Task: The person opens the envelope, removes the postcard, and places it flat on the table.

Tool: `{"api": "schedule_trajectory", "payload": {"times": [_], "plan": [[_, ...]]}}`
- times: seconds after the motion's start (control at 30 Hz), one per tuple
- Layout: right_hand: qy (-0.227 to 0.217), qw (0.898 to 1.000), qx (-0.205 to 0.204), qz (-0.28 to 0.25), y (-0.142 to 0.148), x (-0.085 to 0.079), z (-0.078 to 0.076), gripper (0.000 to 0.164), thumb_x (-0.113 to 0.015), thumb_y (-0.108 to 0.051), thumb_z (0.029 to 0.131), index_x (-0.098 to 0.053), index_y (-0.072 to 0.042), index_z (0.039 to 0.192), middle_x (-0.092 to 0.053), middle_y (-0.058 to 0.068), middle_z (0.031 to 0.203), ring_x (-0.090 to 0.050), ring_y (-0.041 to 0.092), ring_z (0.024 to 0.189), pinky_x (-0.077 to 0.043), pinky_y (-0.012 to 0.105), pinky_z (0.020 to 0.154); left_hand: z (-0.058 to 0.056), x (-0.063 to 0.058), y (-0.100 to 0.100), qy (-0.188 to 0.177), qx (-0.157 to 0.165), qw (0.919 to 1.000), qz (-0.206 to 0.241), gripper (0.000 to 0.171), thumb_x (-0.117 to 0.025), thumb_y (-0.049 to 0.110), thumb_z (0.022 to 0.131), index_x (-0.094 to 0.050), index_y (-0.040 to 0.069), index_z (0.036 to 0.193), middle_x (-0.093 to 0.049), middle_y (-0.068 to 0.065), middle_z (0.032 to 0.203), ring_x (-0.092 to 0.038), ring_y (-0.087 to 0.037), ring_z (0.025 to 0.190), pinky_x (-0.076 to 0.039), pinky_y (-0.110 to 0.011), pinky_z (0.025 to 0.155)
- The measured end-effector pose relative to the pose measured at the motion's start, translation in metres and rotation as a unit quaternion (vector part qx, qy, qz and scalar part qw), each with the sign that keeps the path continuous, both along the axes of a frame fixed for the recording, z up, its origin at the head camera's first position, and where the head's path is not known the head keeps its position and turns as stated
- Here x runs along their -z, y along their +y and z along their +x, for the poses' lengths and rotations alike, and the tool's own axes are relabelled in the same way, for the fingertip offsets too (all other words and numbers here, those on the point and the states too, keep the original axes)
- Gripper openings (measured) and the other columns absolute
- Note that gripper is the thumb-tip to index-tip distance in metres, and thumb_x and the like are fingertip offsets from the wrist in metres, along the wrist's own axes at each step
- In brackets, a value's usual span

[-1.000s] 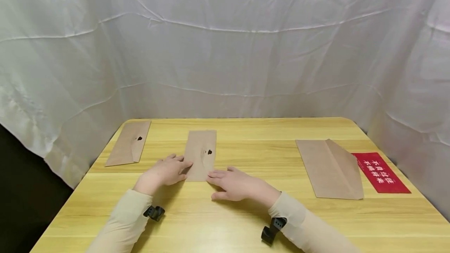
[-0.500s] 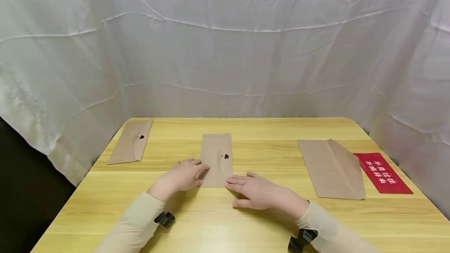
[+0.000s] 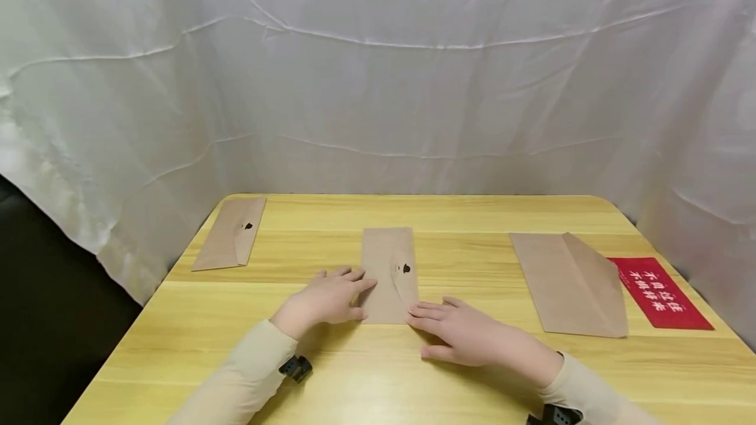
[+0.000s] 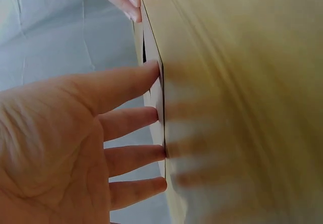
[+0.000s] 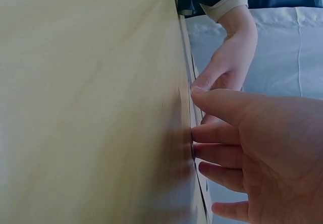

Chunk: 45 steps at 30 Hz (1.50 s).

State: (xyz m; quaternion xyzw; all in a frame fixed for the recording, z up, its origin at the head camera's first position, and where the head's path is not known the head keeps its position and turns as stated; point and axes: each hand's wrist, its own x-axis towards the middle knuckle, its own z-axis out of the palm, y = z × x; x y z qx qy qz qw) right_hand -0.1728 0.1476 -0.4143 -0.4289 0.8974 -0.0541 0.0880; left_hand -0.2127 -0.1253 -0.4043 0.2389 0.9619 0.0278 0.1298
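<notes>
A closed brown paper envelope (image 3: 384, 261) with a small dark printed mark lies flat at the middle of the table, its flap folded along the right side. My left hand (image 3: 327, 297) touches its left edge with extended fingers and thumb. At the lower right corner, by the flap, the straight fingertips of my right hand (image 3: 457, 333) rest on the paper. In the left wrist view the fingertips of the left hand (image 4: 126, 128) meet the thin edge of the envelope (image 4: 157, 95). The right wrist view shows the right hand (image 5: 252, 153) with its fingers extended toward the tabletop.
Another closed envelope (image 3: 230, 233) lies at the back left. On the right lies a brown envelope (image 3: 558, 287) with its flap unfolded, beside a red card (image 3: 661, 294) with white characters. A grey-white curtain (image 3: 413, 97) hangs behind the wooden table (image 3: 378, 379).
Both hands and the middle envelope have moved to the right across the table and slightly nearer. The view has shifted a little; the other envelopes and the red card stay in place.
</notes>
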Motion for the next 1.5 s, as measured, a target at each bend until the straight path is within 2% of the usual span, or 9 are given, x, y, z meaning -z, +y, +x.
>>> {"api": "schedule_trajectory", "payload": {"times": [0.33,0.63,0.87,1.0,1.2,1.5], "plan": [[-0.002,1.000,0.009,-0.020,0.025,-0.001,0.006,0.057,-0.047,-0.052,0.098,-0.049,-0.018,0.144,-0.048,0.001,0.149,-0.044,0.022,0.139,-0.035,0.058,0.110,-0.006,-0.005,0.027,-0.012,0.023,0.9992,-0.031,0.074,-0.066,0.052,0.087,-0.038,0.027,0.151,-0.031,-0.004,0.160,-0.028,-0.031,0.148,-0.027,-0.062,0.114],[0.006,0.999,0.010,-0.035,0.047,-0.003,0.012,0.054,-0.047,-0.051,0.098,-0.051,-0.021,0.143,-0.050,0.000,0.148,-0.047,0.023,0.137,-0.037,0.059,0.106,-0.011,-0.010,0.054,-0.015,0.006,0.9981,-0.059,0.096,-0.071,0.063,0.075,-0.030,0.025,0.154,-0.027,-0.005,0.161,-0.026,-0.032,0.148,-0.025,-0.062,0.115],[0.021,0.999,0.016,-0.038,0.061,-0.006,0.014,0.052,-0.048,-0.050,0.098,-0.054,-0.020,0.140,-0.054,0.000,0.144,-0.049,0.025,0.135,-0.039,0.060,0.104,-0.017,-0.011,0.073,-0.013,0.015,0.9973,-0.070,0.099,-0.071,0.065,0.074,-0.029,0.026,0.154,-0.026,-0.004,0.161,-0.024,-0.030,0.149,-0.025,-0.060,0.116],[0.030,0.999,0.021,-0.027,0.057,-0.007,0.012,0.051,-0.049,-0.049,0.098,-0.055,-0.019,0.139,-0.056,0.000,0.142,-0.049,0.025,0.135,-0.038,0.059,0.106,-0.019,-0.010,0.073,-0.016,0.012,0.9970,-0.074,0.099,-0.071,0.066,0.074,-0.028,0.027,0.154,-0.025,-0.004,0.162,-0.024,-0.030,0.149,-0.025,-0.060,0.116],[0.068,0.997,0.020,-0.008,0.049,0.003,0.010,0.054,-0.049,-0.050,0.098,-0.051,-0.019,0.142,-0.053,-0.001,0.145,-0.045,0.023,0.138,-0.036,0.057,0.109,-0.019,-0.010,0.070,-0.008,0.015,0.9970,-0.076,0.099,-0.071,0.066,0.073,-0.029,0.026,0.154,-0.027,-0.004,0.161,-0.027,-0.031,0.148,-0.027,-0.060,0.115],[0.072,0.997,0.022,-0.001,0.043,0.004,0.006,0.058,-0.048,-0.051,0.098,-0.051,-0.015,0.143,-0.051,0.002,0.147,-0.043,0.025,0.140,-0.033,0.058,0.110,-0.020,-0.009,0.075,-0.009,0.017,0.9973,-0.071,0.099,-0.072,0.066,0.073,-0.031,0.025,0.154,-0.028,-0.005,0.161,-0.027,-0.031,0.148,-0.026,-0.060,0.115]]}}
